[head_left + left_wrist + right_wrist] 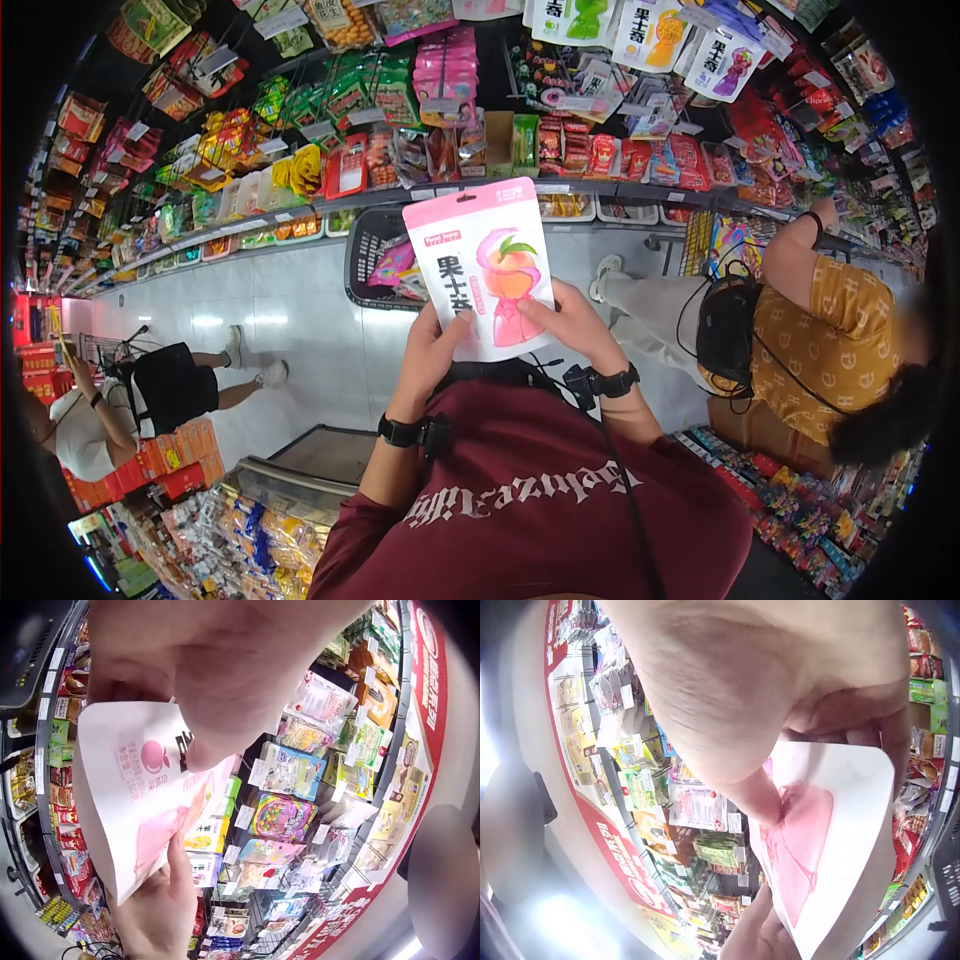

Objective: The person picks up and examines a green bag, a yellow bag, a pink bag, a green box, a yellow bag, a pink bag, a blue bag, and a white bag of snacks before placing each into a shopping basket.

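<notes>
A white candy pouch (440, 290) with a pink top band and a peach picture is held upright in front of the chest. My left hand (432, 350) grips its lower left edge, thumb on the front and fingers behind. On the lower right edge my right hand (580, 328) pinches the pouch the same way. Up close in the left wrist view, the left thumb presses the pouch's printed face (135, 780). In the right wrist view, the right thumb lies on the pink print of the pouch (802, 847), with the other fingers behind it.
A dark shopping basket (362, 262) with a pink packet in it stands just beyond the pouch. Shelves of bagged sweets (340, 100) curve across the front. One person in a patterned yellow shirt (835, 340) stands at right, another in black shorts (172, 385) at left.
</notes>
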`<state>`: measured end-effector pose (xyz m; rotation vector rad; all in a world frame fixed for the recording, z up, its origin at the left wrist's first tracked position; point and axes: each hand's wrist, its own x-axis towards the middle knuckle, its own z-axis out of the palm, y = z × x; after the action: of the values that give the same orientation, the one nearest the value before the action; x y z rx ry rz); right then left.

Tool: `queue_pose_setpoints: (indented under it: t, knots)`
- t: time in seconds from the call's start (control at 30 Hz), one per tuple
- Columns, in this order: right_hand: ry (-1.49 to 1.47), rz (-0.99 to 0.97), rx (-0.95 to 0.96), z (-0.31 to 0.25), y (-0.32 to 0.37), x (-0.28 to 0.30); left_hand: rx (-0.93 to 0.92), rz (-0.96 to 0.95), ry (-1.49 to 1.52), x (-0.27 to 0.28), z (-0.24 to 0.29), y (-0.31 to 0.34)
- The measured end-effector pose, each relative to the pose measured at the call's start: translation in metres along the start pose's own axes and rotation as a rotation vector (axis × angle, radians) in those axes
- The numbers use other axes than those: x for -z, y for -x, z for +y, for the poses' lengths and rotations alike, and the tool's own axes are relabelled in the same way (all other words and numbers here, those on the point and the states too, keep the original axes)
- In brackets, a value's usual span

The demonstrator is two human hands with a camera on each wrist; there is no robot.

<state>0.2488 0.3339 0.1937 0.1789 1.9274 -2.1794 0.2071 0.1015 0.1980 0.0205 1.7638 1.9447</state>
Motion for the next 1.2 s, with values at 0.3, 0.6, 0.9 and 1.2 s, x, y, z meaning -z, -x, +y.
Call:
queue_pose_setpoints:
  t: [0.3,0.6,0.9,1.2]
  knots:
    - [-0.024,0.021,0.027,-0.005,-0.010,-0.022,-0.041,0.062,0.069,0.018,0.011,-0.008]
    - [-0.022,0.046,-0.004,-0.011,-0.026,-0.091,-0.036,-0.017,0.074,0.092,0.022,-0.009]
    - [0.117,0.061,-0.107,-0.007,-0.048,-0.148,0.001,-0.139,0.083,0.178,0.002,-0.019]
    - [0.180,0.271,-0.013,-0.010,-0.074,-0.181,-0.114,-0.174,-0.125,0.237,-0.022,-0.031]
